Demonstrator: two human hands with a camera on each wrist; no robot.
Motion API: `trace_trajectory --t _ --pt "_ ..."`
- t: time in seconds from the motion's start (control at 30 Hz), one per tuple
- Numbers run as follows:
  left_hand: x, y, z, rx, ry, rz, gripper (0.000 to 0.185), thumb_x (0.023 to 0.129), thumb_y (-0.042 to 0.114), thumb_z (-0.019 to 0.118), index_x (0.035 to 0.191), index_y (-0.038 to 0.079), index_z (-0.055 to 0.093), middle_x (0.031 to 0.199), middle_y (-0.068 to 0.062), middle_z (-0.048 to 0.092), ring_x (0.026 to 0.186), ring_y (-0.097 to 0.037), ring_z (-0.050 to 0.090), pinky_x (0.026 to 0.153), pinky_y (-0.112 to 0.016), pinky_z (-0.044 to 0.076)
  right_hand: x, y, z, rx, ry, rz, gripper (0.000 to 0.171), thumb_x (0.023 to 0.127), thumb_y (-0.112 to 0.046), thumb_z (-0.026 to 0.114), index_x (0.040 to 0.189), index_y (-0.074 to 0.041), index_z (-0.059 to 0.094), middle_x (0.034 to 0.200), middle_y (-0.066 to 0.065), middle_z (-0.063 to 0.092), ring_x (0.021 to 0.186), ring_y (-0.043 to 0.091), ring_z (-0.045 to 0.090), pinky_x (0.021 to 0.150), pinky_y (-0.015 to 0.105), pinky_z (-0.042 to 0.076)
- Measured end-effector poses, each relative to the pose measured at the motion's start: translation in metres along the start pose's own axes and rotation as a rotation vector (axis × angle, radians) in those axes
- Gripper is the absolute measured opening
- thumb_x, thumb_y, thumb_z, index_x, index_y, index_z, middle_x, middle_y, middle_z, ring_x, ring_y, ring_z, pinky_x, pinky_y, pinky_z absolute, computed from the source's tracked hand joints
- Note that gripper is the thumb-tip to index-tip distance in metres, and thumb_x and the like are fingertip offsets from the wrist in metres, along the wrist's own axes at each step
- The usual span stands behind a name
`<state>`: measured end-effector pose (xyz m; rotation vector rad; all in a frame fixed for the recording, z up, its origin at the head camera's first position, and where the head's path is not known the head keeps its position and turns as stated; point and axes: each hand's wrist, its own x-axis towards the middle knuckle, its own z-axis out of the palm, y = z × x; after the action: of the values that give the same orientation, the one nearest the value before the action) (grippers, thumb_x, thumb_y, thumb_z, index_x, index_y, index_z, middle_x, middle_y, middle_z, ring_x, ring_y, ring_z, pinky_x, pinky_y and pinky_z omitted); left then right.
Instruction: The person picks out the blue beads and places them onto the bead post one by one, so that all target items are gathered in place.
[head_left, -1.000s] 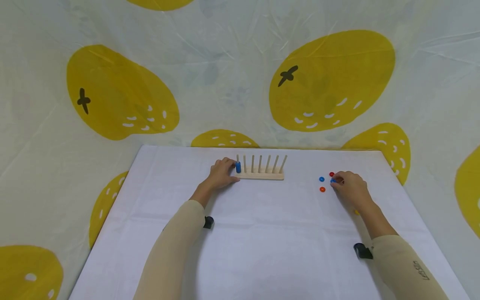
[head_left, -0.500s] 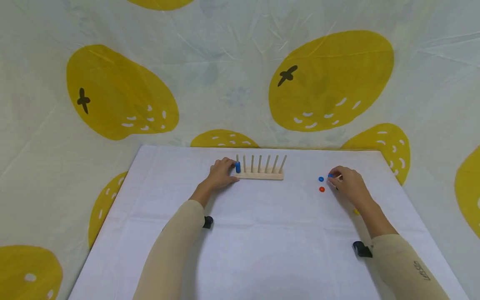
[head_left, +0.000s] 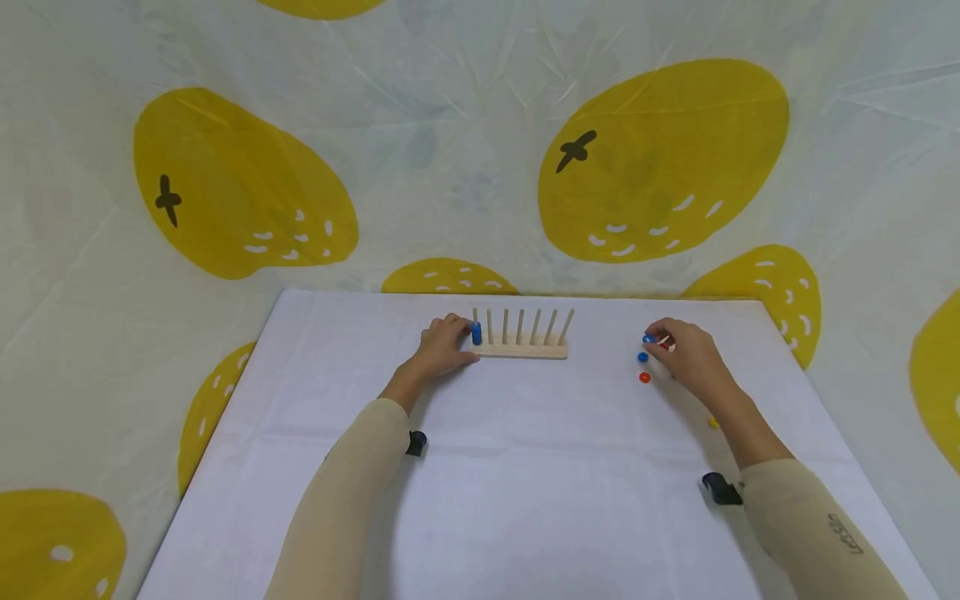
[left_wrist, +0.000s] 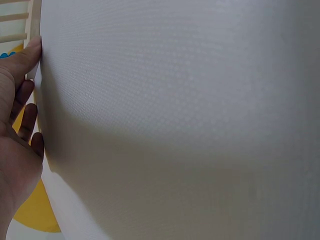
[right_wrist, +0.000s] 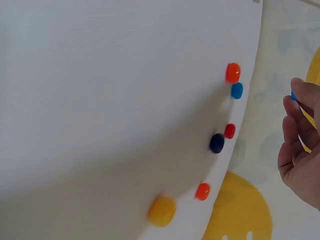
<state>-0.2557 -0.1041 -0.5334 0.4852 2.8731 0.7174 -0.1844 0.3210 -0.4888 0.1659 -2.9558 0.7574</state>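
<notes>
In the head view my left hand [head_left: 442, 347] grips the left end of a wooden peg rack [head_left: 525, 352], thumb at its front edge. Several upright pegs stand on the rack; blue rings [head_left: 476, 334] are stacked on the leftmost, and the others are bare. My right hand [head_left: 693, 358] pinches a small blue ring [head_left: 648, 338] between thumb and fingertip, above the table to the right of the rack. The right wrist view shows just a sliver of this held blue ring [right_wrist: 294, 96]. Below that hand lie another blue ring [head_left: 642, 357] and an orange ring [head_left: 645, 377].
A yellow ring [head_left: 713, 422] lies partly hidden by the right forearm. The right wrist view also has a red ring [right_wrist: 229, 131], a dark blue ring [right_wrist: 217, 143] and a second orange one. A fruit-patterned cloth [head_left: 465, 183] hangs behind the white table [head_left: 525, 500].
My right hand has risen off the table and moved away and slightly left, carrying the blue ring. The left hand and the rack stay where they were.
</notes>
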Motion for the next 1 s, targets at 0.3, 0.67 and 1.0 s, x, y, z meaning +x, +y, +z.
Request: trace_trajectory --t 0.3,0.67,1.0 --pt "0.0 0.0 0.0 -0.004 -0.002 -0.001 0.06 0.08 0.038 0.077 0.131 0.016 0.054 0.132 -0.002 0.053 0.122 -0.027 0.043 0.102 -0.048 0.035 0.019 -0.045 -0.003 0.048 0.044 -0.136 0.025 0.088 -0.019 0.071 0.11 -0.008 0.065 0.1 0.009 0.068 0.095 0.027 0.057 0.084 0.046 0.047" --pt "0.0 0.0 0.0 -0.019 -0.005 0.003 0.061 0.08 0.038 0.077 0.132 0.016 0.054 0.133 -0.003 0.053 0.123 -0.027 0.043 0.102 -0.049 0.034 0.047 -0.116 0.004 0.116 0.1 -0.304 0.022 0.085 -0.018 0.073 0.106 -0.011 0.068 0.1 0.006 0.069 0.092 0.023 0.059 0.079 0.04 0.047" --pt "0.001 0.0 0.002 -0.021 -0.003 -0.009 0.06 0.08 0.038 0.077 0.132 0.017 0.054 0.133 0.0 0.053 0.123 -0.024 0.043 0.104 -0.048 0.033 0.066 -0.161 0.022 0.114 0.026 -0.403 0.02 0.088 -0.017 0.07 0.107 -0.011 0.069 0.105 0.005 0.07 0.096 0.025 0.059 0.085 0.041 0.047"
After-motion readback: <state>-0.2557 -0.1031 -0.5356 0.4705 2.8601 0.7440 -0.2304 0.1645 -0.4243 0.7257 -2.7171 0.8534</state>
